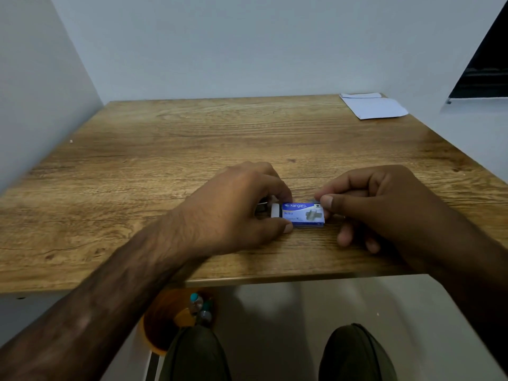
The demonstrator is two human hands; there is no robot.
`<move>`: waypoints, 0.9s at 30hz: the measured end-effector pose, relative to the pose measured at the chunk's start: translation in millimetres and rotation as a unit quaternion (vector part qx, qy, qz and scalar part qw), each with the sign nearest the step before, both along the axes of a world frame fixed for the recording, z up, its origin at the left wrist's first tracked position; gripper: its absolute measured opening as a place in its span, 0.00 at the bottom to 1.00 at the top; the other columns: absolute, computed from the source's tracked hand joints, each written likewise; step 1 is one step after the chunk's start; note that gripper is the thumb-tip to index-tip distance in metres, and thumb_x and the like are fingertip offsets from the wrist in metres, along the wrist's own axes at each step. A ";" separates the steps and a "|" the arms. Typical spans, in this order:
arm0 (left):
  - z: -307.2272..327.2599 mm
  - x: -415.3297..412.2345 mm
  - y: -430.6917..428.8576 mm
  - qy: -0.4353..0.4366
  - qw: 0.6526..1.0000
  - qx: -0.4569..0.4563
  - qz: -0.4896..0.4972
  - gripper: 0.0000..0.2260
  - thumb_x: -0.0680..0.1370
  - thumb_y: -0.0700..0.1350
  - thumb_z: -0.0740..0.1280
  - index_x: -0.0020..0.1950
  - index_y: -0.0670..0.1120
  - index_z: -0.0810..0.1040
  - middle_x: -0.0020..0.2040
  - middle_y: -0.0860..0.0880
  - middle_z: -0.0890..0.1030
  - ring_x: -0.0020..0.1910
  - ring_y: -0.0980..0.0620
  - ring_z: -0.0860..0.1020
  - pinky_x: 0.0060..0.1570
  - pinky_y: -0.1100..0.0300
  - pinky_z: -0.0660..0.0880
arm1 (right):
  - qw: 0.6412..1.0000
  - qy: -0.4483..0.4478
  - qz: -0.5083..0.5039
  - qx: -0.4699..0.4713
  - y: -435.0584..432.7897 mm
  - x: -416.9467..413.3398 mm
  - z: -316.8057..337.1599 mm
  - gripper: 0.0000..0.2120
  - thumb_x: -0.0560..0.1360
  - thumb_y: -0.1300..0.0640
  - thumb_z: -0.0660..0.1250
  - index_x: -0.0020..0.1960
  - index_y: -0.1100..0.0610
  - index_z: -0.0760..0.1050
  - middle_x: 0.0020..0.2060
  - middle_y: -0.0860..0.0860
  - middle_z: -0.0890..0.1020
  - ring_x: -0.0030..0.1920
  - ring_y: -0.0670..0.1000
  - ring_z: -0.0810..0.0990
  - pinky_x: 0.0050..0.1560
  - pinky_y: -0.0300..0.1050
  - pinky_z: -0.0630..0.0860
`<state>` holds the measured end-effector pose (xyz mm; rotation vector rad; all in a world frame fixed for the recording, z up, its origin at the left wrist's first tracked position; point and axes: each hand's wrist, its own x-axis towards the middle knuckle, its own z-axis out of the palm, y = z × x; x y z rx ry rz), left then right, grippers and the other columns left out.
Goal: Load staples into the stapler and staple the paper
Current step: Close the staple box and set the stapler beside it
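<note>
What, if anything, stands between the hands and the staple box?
Nothing visible does. The left hand pinches the staple box at its white left end, and the right hand pinches its right end, so both touch it directly on the table.

Dim, soft light; warped, blurry edges

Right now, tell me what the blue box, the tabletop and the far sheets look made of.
Blue box: printed cardboard, slightly glossy, with sharp folded edges and a white inner tray. Tabletop: wood-grain surface, matte; likely laminate, though solid wood cannot be ruled out. Far sheets: thin white paper, lying flat.
</note>
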<state>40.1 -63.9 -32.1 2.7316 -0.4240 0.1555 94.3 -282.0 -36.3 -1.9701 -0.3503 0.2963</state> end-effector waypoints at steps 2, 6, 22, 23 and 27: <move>-0.4 0.6 0.9 0.003 1.000 0.005 -0.002 0.17 0.75 0.57 0.73 0.63 0.56 0.82 0.57 0.57 0.80 0.55 0.58 0.76 0.55 0.54 0.76 | 1.000 0.013 0.002 0.001 -0.4 0.6 0.6 0.03 0.75 0.60 0.73 0.48 0.54 0.85 0.32 0.51 0.87 0.21 0.45 0.80 0.17 0.36 0.68; -1.6 0.1 4.5 0.012 1.000 0.008 -0.011 0.19 0.76 0.58 0.71 0.66 0.57 0.80 0.57 0.59 0.79 0.55 0.60 0.75 0.54 0.57 0.75 | 1.000 0.015 0.018 -0.012 -5.4 1.3 3.5 0.03 0.75 0.61 0.73 0.47 0.55 0.85 0.30 0.51 0.87 0.20 0.45 0.79 0.17 0.35 0.68; -4.5 -8.0 9.8 0.010 0.999 -0.028 -0.023 0.23 0.74 0.57 0.75 0.68 0.57 0.78 0.50 0.60 0.80 0.52 0.61 0.75 0.54 0.57 0.74 | 0.978 -0.075 0.136 -0.140 -17.2 1.5 8.7 0.14 0.64 0.43 0.78 0.49 0.40 0.83 0.34 0.47 0.86 0.26 0.41 0.79 0.27 0.31 0.72; -4.1 -8.8 10.2 0.013 0.999 -0.037 -0.022 0.24 0.73 0.57 0.75 0.68 0.58 0.77 0.49 0.60 0.80 0.53 0.61 0.76 0.55 0.57 0.74 | 0.979 -0.066 0.139 -0.131 -19.1 1.4 9.4 0.14 0.63 0.42 0.78 0.49 0.39 0.83 0.34 0.48 0.86 0.26 0.41 0.79 0.25 0.31 0.71; -4.9 -11.1 11.8 0.018 0.998 -0.054 -0.019 0.24 0.73 0.57 0.75 0.68 0.59 0.76 0.49 0.62 0.80 0.53 0.62 0.76 0.56 0.56 0.75 | 0.981 -0.041 0.149 -0.119 -23.0 5.2 9.8 0.18 0.60 0.40 0.76 0.50 0.39 0.83 0.35 0.48 0.85 0.25 0.45 0.79 0.24 0.37 0.73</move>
